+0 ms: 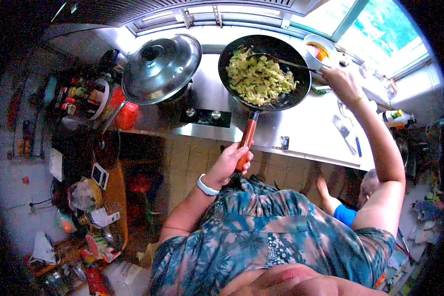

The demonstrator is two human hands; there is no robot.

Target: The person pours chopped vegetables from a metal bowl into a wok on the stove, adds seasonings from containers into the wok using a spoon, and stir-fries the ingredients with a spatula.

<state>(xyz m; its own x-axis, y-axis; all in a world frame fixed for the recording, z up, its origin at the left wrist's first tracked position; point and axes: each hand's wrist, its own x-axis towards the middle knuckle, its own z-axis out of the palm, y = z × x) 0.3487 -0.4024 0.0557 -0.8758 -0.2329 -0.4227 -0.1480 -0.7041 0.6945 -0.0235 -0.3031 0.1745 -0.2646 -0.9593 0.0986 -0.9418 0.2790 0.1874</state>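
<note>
A dark wok (286,101) sits on the steel stove, with chopped pale green and yellow food (259,79) inside. My left hand (232,160) is wrapped round its reddish-brown handle (248,135), near the end. At the wok's right, my right hand (343,84) grips the handle of a metal spatula (286,62), whose far end reaches into the food. Just beyond that hand stands a white bowl (308,40) holding something orange-red in liquid.
A domed metal lid (165,69) covers a pan at the left burner. Red bags (127,114) and jars crowd the counter's left end. A knife (358,146) lies on the white counter (311,133). Another person's bare leg (323,190) shows at lower right.
</note>
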